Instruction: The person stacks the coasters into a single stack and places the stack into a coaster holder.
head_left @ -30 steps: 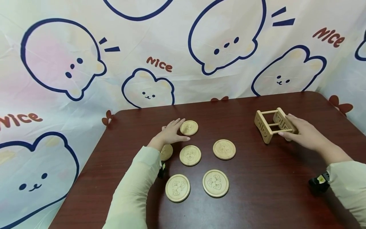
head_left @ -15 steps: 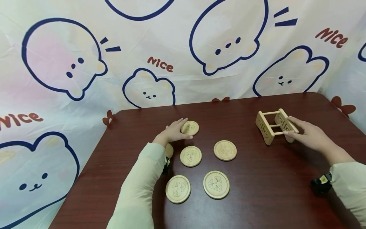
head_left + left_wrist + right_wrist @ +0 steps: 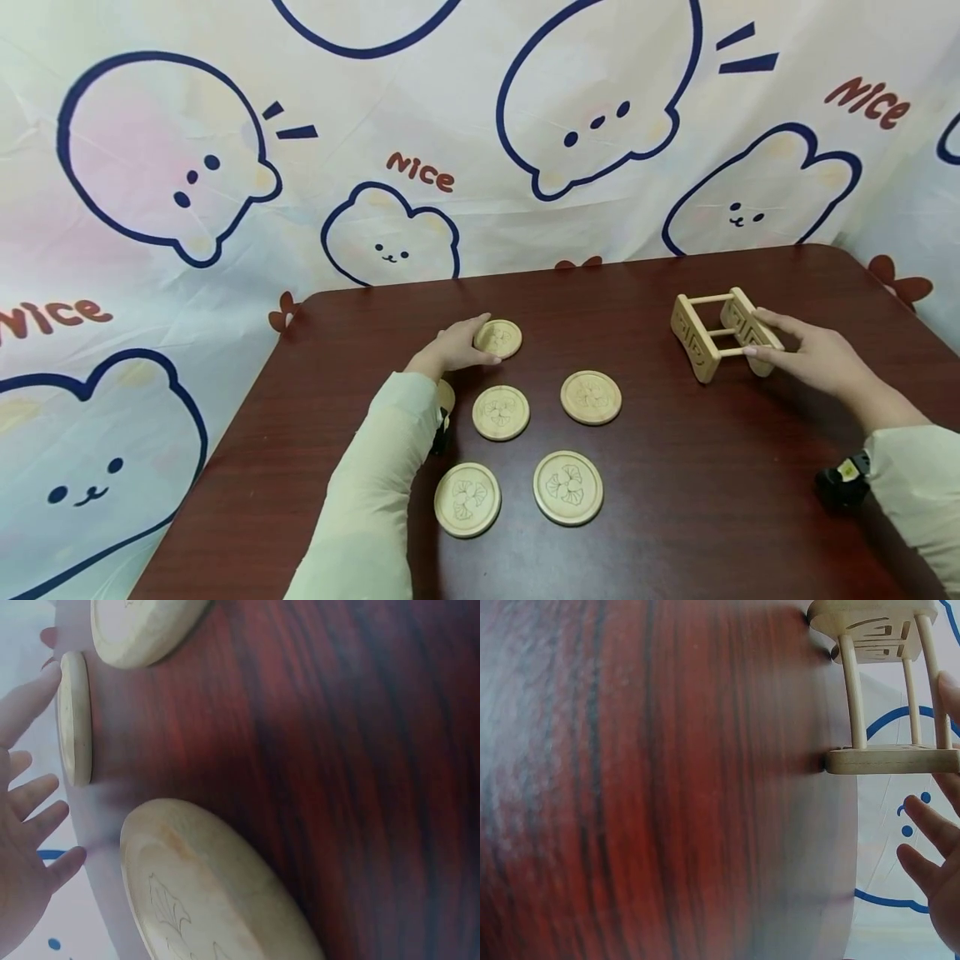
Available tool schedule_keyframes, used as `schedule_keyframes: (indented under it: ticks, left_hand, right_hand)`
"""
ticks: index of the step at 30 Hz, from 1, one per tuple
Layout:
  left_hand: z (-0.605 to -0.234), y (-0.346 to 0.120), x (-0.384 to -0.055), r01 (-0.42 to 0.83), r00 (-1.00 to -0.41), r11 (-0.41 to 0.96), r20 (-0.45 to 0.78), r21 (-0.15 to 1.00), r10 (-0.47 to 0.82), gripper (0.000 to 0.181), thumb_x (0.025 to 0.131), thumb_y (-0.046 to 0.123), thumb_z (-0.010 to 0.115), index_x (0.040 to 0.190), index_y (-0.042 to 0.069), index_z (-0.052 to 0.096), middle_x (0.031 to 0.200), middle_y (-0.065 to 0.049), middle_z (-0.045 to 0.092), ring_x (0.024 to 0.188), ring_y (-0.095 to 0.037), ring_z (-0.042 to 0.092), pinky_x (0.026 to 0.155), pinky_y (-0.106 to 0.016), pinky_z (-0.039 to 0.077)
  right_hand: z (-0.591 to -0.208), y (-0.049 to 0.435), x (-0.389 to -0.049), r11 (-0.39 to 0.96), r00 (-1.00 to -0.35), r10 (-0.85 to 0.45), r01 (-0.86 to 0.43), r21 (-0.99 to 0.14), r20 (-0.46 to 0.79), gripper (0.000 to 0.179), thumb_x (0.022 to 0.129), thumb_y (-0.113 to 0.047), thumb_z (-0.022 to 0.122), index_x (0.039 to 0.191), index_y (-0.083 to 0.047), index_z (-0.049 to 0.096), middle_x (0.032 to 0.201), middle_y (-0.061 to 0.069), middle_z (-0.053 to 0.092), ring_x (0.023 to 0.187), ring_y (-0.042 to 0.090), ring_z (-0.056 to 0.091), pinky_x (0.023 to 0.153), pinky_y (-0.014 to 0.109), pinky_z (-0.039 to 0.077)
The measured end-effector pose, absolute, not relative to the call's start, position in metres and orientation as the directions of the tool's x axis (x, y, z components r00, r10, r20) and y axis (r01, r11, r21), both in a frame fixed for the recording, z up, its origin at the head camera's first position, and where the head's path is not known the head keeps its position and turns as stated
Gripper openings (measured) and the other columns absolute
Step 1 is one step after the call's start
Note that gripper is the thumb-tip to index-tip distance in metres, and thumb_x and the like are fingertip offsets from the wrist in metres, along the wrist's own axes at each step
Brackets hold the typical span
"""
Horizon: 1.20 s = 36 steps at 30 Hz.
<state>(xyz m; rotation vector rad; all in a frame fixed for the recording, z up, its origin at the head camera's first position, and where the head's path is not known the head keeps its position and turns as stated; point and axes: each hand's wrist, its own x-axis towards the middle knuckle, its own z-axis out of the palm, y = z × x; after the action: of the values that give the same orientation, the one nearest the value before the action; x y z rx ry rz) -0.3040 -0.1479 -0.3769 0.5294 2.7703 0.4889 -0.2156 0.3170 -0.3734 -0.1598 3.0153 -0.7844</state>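
Observation:
A round wooden coaster [image 3: 498, 338], engraved with a leaf pattern, lies toward the back of the table. My left hand [image 3: 455, 345] grips it at the left side, index finger at the far edge and thumb at the near edge. In the left wrist view the thumb tip meets that coaster [image 3: 76, 724], while the other fingers of my left hand [image 3: 26, 847] spread out. At the right, my right hand [image 3: 813, 354] holds a wooden coaster rack [image 3: 697, 340] by its right panel, thumb near the front rod. The rack [image 3: 889, 761] has cut-out side panels joined by rods.
Several matching coasters lie nearer: one in the middle [image 3: 501, 413], one right of it [image 3: 591, 397], two in front [image 3: 467, 500], and one partly hidden under my left wrist [image 3: 446, 395]. The dark red table [image 3: 675, 500] ends at a cartoon-printed cloth [image 3: 480, 225].
My left hand has shifted slightly right and its thumb and index finger have drawn in on the far coaster. The right hand and rack stay nearly still.

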Motion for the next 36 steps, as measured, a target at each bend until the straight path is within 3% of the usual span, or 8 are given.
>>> schedule_keyframes:
  ticks: [11,17,36]
  left_hand:
    - [-0.381,-0.147,-0.309,0.341,-0.891,0.86,-0.161,0.379,0.425,0.079,0.073,0.031,0.068,0.134,0.002,0.028,0.132,-0.013,0.035,0.121,-0.025,0.03,0.098,-0.035,0.023]
    - [-0.38,-0.146,-0.309,0.33,-0.9,0.866,-0.153,0.376,0.409,0.073,0.073,0.026,0.069,0.131,-0.002,0.033,0.129,-0.017,0.038,0.119,-0.026,0.032,0.098,-0.034,0.024]
    - [-0.382,-0.134,-0.302,0.249,-0.916,0.871,-0.19,0.423,0.354,0.072,0.071,0.029,0.071,0.13,0.003,0.038,0.129,-0.014,0.037,0.116,-0.024,0.035,0.096,-0.034,0.028]
  right_hand:
    - [-0.376,0.313,-0.212,0.836,-0.994,-0.094,-0.107,-0.537,0.052,0.074,0.079,-0.045,0.056,0.134,-0.004,0.028,0.122,0.037,0.032,0.104,0.049,0.034,0.075,0.059,0.029]
    - [-0.377,0.313,-0.214,0.821,-0.996,-0.081,-0.094,-0.564,0.048,0.075,0.079,-0.045,0.056,0.135,-0.005,0.027,0.123,0.036,0.031,0.105,0.047,0.034,0.076,0.058,0.029]
    - [-0.378,0.313,-0.21,0.793,-0.996,-0.074,-0.088,-0.603,0.048,0.074,0.081,-0.043,0.054,0.136,-0.004,0.024,0.12,0.038,0.034,0.103,0.045,0.04,0.074,0.053,0.034]
